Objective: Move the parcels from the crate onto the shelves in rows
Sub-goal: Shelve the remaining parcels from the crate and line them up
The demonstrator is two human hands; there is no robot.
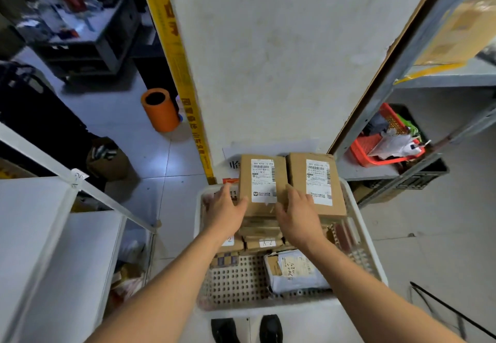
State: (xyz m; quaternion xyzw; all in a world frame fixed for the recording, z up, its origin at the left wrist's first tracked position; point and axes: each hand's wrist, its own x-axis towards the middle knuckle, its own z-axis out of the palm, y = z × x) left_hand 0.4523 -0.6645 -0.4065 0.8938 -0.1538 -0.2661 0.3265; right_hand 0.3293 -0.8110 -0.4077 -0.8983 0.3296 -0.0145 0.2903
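A white perforated crate (236,283) stands on the floor in front of me. At its far end two labelled cardboard parcels lie side by side on a stack of flatter boxes (264,242). My left hand (225,208) grips the left side of the left parcel (261,181). My right hand (298,213) grips that parcel's right side, its fingers in the gap beside the right parcel (318,181). A grey-white bag parcel (298,273) lies on the crate floor near me.
A white shelf unit (53,235) stands at the left, a metal rack (442,79) with cartons at the right. A red basket (381,149) sits on the rack's low shelf. An orange cylinder (161,109) stands on the tiled floor. A white pillar rises behind the crate.
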